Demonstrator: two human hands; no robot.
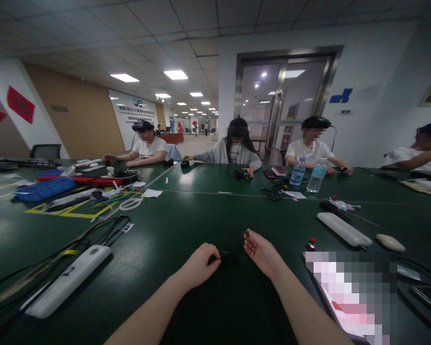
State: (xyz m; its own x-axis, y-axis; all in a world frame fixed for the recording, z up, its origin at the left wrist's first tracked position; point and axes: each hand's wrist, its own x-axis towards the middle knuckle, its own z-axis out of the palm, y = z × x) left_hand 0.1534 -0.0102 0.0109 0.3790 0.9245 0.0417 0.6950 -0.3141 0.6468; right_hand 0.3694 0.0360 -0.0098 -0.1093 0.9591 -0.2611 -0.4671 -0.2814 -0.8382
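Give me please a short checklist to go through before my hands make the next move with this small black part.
1. Left hand is closed on the small black part: ok.
2. Right hand has the tiny piece at its fingertips: ok. Firm pinch: cannot tell.
3. Both hands are in plain view: ok.
4. Table between the hands has no cables on it: ok.
5. Which way the small black part faces: cannot tell, too small and dark.
6. Red-capped item lies apart from the right hand: ok.
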